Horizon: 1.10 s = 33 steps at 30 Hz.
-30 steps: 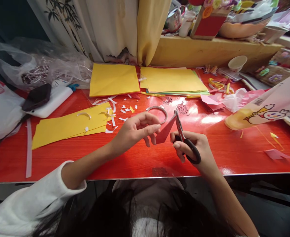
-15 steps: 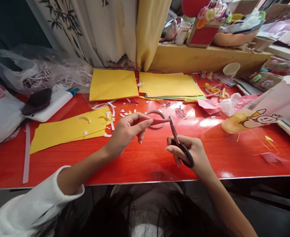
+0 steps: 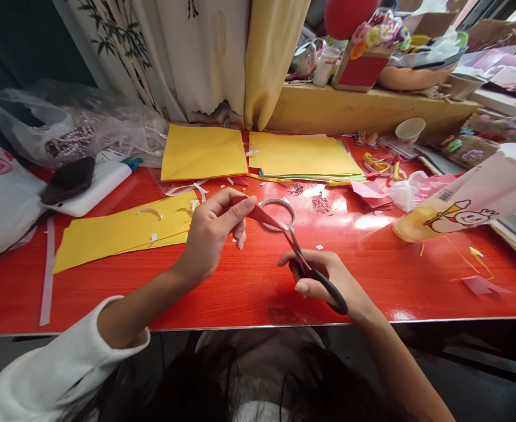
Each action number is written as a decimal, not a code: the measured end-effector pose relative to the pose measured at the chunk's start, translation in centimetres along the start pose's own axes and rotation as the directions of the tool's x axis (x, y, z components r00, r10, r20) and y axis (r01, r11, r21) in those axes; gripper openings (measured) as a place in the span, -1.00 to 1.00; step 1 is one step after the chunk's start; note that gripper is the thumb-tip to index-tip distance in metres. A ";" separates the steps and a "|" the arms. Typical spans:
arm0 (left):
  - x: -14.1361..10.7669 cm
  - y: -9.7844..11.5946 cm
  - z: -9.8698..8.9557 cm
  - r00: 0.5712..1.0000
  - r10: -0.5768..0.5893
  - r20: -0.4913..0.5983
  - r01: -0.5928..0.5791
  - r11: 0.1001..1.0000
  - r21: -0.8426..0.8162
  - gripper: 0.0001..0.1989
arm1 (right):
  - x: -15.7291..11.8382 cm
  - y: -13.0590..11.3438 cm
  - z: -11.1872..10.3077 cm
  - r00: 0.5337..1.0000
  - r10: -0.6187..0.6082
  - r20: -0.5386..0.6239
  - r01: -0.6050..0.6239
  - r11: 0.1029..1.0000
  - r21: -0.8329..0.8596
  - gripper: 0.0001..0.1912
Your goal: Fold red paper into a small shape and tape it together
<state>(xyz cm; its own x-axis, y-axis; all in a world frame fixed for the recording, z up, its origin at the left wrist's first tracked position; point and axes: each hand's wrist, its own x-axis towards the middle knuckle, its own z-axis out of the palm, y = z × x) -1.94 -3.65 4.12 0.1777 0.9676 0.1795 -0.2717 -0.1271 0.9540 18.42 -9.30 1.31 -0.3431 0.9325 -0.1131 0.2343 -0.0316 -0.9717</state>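
Note:
My left hand (image 3: 216, 228) pinches a narrow folded strip of red paper (image 3: 264, 215) between thumb and fingers. The strip points down to the right. My right hand (image 3: 323, 278) grips black-handled scissors (image 3: 299, 252), their blades slightly parted at the strip's pointed tip. Behind the strip, a roll of tape (image 3: 289, 206) lies flat on the red table (image 3: 240, 299). A small white paper scrap (image 3: 319, 247) rests just above my right hand. Yellow paper strips (image 3: 121, 231) lie to the left of my left hand, with white scraps on them.
Two stacks of yellow paper (image 3: 205, 153) stand at the back. A tilted drink cup (image 3: 464, 199) is on the right, near pink paper pieces (image 3: 372, 192). A dark phone (image 3: 68, 179) and a clear plastic bag (image 3: 108, 126) lie at the left. Clutter fills the window ledge (image 3: 328, 102).
The paper strip now slants downward, and the scissors have moved down and left with its tip. A small white scrap has appeared on the table above my right hand.

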 end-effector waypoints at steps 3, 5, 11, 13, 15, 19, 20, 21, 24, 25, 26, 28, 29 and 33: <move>0.3 0.0 -0.1 0.999 0.020 -0.037 -0.020 1.000 -0.001 -0.86 | -0.2 0.2 -0.2 0.999 0.018 0.037 -0.019 0.999 0.033 -0.56; 0.7 0.1 -0.4 0.997 0.044 -0.065 -0.044 0.999 -0.006 -0.88 | -0.2 0.4 -0.4 0.999 -0.048 0.005 0.047 0.994 0.100 -0.54; 1.8 0.7 -1.4 0.982 0.106 -0.157 -0.113 0.993 -0.038 -0.87 | -0.1 0.5 -0.5 0.993 -0.116 -0.039 0.119 0.988 0.102 -0.51; 1.7 0.6 -1.2 0.989 0.089 -0.121 -0.092 0.995 -0.027 -0.88 | -0.1 0.2 -0.3 0.999 -0.038 0.011 0.038 0.998 0.046 -0.56; 1.3 0.5 -0.8 0.996 0.064 -0.070 -0.065 0.998 -0.006 -0.88 | -0.1 0.0 0.0 0.999 0.023 0.027 -0.023 1.000 0.020 -0.61; 0.5 0.3 -0.1 1.000 0.007 0.011 -0.008 0.999 0.035 -0.87 | 0.0 -0.3 0.2 0.999 0.053 0.001 -0.053 0.998 0.022 -0.62; 0.4 0.2 -0.1 1.000 -0.006 0.024 0.005 0.999 0.043 -0.87 | 0.0 -0.3 0.2 0.999 0.050 -0.006 -0.050 0.999 0.022 -0.62; 0.4 0.2 0.0 0.999 -0.016 0.032 0.015 0.999 0.051 -0.86 | 0.0 -0.3 0.2 0.999 0.045 -0.011 -0.045 0.999 0.019 -0.62; 0.3 0.1 0.0 0.999 -0.026 0.035 0.023 0.998 0.066 -0.86 | -0.2 -0.5 0.2 1.000 0.029 -0.010 -0.029 1.000 -0.002 -0.61; 0.3 0.1 -0.1 0.999 -0.024 0.031 0.022 0.997 0.068 -0.86 | -0.2 -0.6 0.3 1.000 0.029 -0.013 -0.029 0.999 -0.014 -0.61; 0.4 0.1 -0.1 0.999 -0.022 0.023 0.020 0.997 0.070 -0.86 | -0.2 -0.7 0.4 0.999 0.033 -0.022 -0.034 0.999 -0.032 -0.61; 0.5 0.1 -0.2 1.000 -0.024 -0.005 0.025 0.997 0.070 -0.86 | 0.1 -0.6 0.6 0.995 0.026 -0.094 -0.037 0.993 -0.114 -0.62; 0.5 0.0 -0.2 0.999 -0.029 -0.025 0.030 0.997 0.065 -0.86 | 0.3 -0.5 0.5 0.988 0.004 -0.154 -0.033 0.982 -0.187 -0.63; 0.9 -0.3 -0.5 0.992 -0.083 -0.093 0.084 0.996 0.013 -0.85 | 0.9 0.8 -0.4 0.929 -0.137 -0.344 -0.094 0.812 -0.575 -0.44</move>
<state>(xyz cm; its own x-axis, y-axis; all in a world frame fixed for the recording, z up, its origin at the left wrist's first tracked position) -2.14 -2.61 3.88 0.1106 0.9909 0.0766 -0.2435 -0.0477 0.9687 18.68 -8.35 0.48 -0.0372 0.9944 0.0992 0.7460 0.0937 -0.6593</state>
